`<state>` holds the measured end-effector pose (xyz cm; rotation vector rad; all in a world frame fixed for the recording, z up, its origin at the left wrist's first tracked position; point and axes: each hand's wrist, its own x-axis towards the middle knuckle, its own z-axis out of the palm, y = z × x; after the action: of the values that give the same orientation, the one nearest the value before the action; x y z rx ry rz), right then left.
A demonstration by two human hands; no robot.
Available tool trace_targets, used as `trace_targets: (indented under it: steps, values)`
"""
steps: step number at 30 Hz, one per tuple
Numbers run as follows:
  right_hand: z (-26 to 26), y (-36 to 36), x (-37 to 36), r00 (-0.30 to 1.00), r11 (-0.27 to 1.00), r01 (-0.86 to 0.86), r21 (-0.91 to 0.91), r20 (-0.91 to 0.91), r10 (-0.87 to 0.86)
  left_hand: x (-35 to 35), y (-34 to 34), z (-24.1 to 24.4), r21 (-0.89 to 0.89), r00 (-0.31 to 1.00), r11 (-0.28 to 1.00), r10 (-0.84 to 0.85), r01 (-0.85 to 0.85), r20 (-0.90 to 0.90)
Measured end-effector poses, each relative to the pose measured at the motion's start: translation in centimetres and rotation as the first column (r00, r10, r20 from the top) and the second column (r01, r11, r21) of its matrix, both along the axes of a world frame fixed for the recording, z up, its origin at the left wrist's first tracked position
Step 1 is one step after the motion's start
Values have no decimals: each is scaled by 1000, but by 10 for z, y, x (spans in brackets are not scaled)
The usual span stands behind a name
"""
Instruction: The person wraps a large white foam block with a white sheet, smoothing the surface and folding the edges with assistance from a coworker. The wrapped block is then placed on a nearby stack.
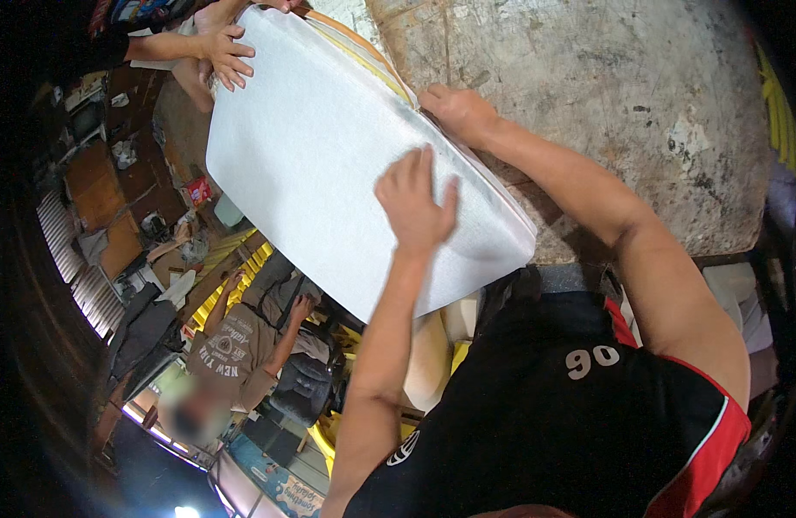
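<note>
A large white fabric-covered slab (307, 149), which looks like a cushion or padded panel, lies across the worktable's edge and juts out over the floor. My left hand (417, 201) is palm down on or just above its white face, slightly blurred, thumb apart. At the long side, my right hand (459, 113) has its fingers curled on the seam edge, where a yellow strip (372, 68) and an orange-brown strip (355, 40) meet. What lies under those fingers is hidden. Another person's hand (229, 57) is spread near the far end of the slab.
The worn, stained worktable (605, 123) extends to the right. Below left, a seated person (242, 343) is beside a dark padded chair (300, 388) and yellow slatted material (236, 278). Wood boards (96, 181) and assorted clutter line the far left.
</note>
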<state>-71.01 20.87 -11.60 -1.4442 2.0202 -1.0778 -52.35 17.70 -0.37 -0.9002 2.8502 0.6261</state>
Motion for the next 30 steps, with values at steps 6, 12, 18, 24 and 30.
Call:
trace_targets:
  steps: [6, 12, 18, 24, 30]
  values:
    - [7, 6, -8, 996, 996, -83, -20, -40, 82, -52, -109, -28, -430, 996, 903, 20, 18, 84]
    - [-1, -27, -13, 1000, 999, 14, 49, 19, -15, -64, -110, -21, -377, 978, 925, 40, 41, 206]
    - [-4, -73, -31, 999, 998, 30, -53, -33, -32, -73, -119, -15, -399, 968, 914, 25, 79, 249]
    - [-10, -121, -48, 996, 992, 9, -124, -84, -19, -69, -123, -25, -433, 980, 898, 14, 74, 197]
    - [-11, -156, -56, 994, 997, 9, -81, -106, -17, -70, -129, -25, -357, 977, 931, 7, 71, 212]
